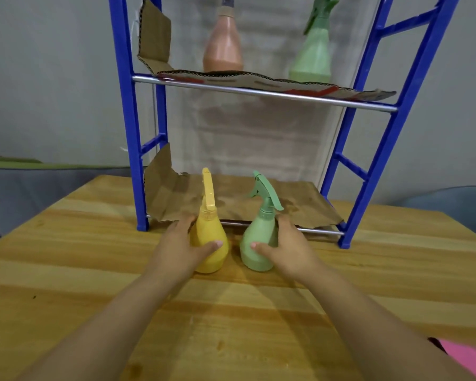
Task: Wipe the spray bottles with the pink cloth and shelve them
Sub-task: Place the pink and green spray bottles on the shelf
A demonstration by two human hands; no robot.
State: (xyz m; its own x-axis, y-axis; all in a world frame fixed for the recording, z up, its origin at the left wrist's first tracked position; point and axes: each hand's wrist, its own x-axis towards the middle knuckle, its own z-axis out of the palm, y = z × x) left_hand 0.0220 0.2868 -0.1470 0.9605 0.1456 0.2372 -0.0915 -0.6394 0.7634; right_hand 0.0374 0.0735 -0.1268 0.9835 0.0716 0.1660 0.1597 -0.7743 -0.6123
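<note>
A yellow spray bottle (pixel 212 243) stands upright on the wooden table (pixel 94 270), just in front of the blue rack (pixel 127 133). My left hand (pixel 176 248) grips its round body, thumb across the front. Beside it, a green spray bottle (pixel 259 243) stands upright, and my right hand (pixel 286 248) grips it the same way. On the rack's upper shelf stand an orange-pink spray bottle (pixel 222 48) and a second green spray bottle (pixel 312 53). The pink cloth (pixel 467 358) lies at the table's near right corner, partly behind my right arm.
Torn brown cardboard (pixel 245 204) lines the lower shelf just behind the two held bottles; more cardboard (pixel 272 81) lines the upper shelf. A grey wall stands behind the rack. Blue-grey seats show at the left (pixel 39 188) and right (pixel 456 199) edges.
</note>
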